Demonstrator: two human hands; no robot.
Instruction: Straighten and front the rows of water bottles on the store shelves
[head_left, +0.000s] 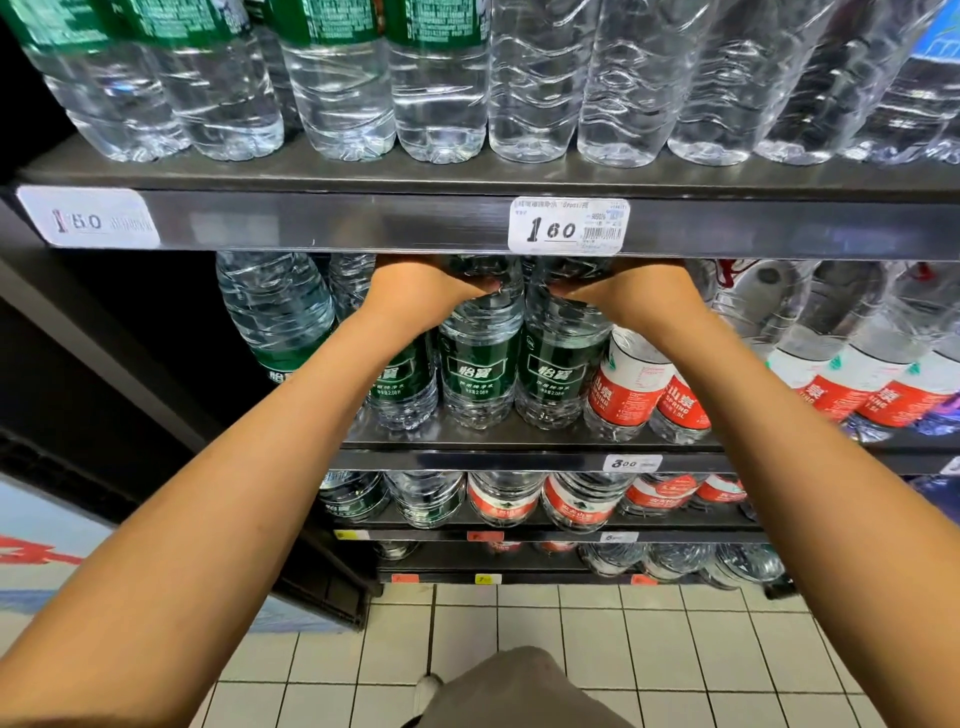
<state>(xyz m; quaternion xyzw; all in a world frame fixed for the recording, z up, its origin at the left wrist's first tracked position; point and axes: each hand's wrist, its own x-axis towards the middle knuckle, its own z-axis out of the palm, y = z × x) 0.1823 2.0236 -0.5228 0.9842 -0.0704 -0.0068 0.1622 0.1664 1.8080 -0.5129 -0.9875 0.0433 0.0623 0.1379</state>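
On the second shelf (519, 461) stand large green-labelled water bottles. My left hand (421, 291) grips the upper part of one green-labelled bottle (480, 364), its fingers curled round the neck just under the shelf above. My right hand (636, 293) grips the upper part of the neighbouring green-labelled bottle (558, 371) in the same way. Both bottles stand upright at the shelf's front edge. A further green-labelled bottle (280, 317) leans to the left, apart from the row. The fingertips of both hands are partly hidden by the upper shelf.
Red-labelled bottles (628, 387) fill the same shelf to the right. The top shelf (337, 223) carries small bottles and a 1.60 price tag (569, 226). Lower shelves hold more green and red bottles. White floor tiles (623, 649) and my shoe (428, 688) lie below.
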